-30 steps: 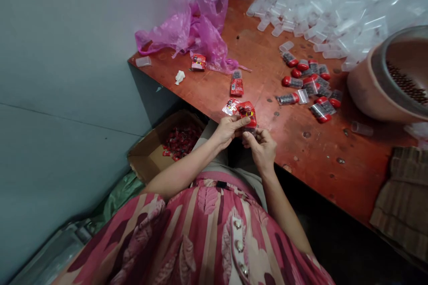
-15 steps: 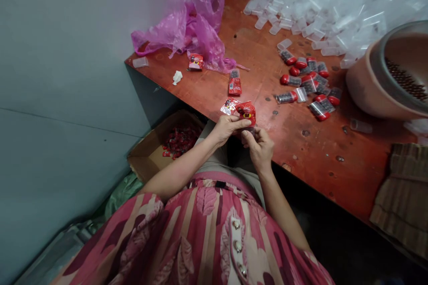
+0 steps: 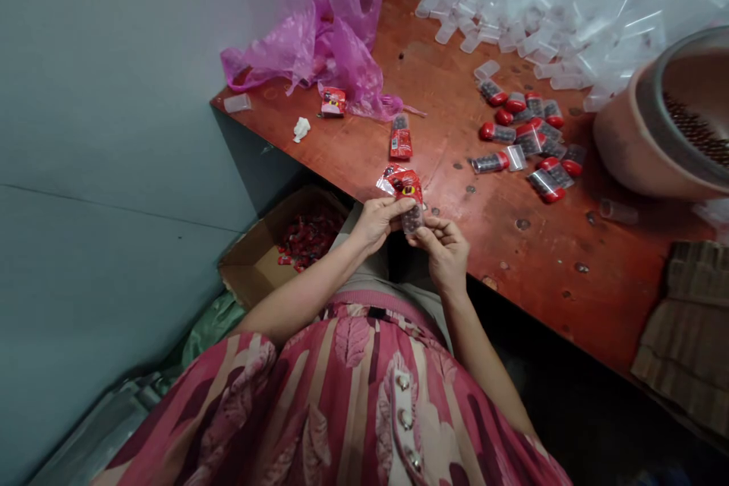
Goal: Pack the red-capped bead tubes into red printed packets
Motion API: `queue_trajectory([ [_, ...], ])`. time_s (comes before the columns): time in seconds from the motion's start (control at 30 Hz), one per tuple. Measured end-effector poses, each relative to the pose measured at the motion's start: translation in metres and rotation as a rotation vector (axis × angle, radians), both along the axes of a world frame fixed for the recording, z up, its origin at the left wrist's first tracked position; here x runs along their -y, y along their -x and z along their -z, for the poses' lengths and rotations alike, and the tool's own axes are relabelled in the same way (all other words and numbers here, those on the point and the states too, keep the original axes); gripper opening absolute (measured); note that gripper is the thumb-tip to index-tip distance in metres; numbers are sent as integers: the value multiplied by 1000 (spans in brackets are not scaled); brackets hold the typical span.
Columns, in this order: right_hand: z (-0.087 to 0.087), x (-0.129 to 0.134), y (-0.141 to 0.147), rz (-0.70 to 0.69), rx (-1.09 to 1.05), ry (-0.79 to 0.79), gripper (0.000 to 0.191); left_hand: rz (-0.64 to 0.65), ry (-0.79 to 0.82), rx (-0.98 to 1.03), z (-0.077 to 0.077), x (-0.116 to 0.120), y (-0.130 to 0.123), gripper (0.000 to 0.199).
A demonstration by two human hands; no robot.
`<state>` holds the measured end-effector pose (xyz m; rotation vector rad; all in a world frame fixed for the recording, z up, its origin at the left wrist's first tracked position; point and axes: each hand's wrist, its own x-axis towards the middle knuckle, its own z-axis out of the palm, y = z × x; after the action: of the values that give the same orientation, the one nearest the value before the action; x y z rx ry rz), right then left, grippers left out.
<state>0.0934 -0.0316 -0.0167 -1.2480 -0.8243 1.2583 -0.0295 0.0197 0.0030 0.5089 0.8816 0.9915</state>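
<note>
Broadly, a reddish table (image 3: 547, 258) spans the upper right, a pink tub (image 3: 623, 144) at far right; at frame centre the left hand (image 3: 376, 222) and right hand (image 3: 448, 249), fingers closed, pinch a pellet-filled tube (image 3: 412, 221) topped by a red wrapper (image 3: 408, 181).

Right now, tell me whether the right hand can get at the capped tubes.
Probably yes: only tabletop lies between the right hand and the capped tubes, though that hand is pinching a tube.
</note>
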Motion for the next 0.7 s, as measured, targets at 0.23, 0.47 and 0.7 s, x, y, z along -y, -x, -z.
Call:
queue_trajectory([
  [0.23,5,-10,6,145,-82,25,27,62,26,55,0,17,-8,31],
  [0.47,-1,-16,12,-61,-66,62,28,-193,112,92,7,37,34,29],
  [0.7,1,-17,3,-27,16,39,21,-312,4,-502,14,42,66,34],
])
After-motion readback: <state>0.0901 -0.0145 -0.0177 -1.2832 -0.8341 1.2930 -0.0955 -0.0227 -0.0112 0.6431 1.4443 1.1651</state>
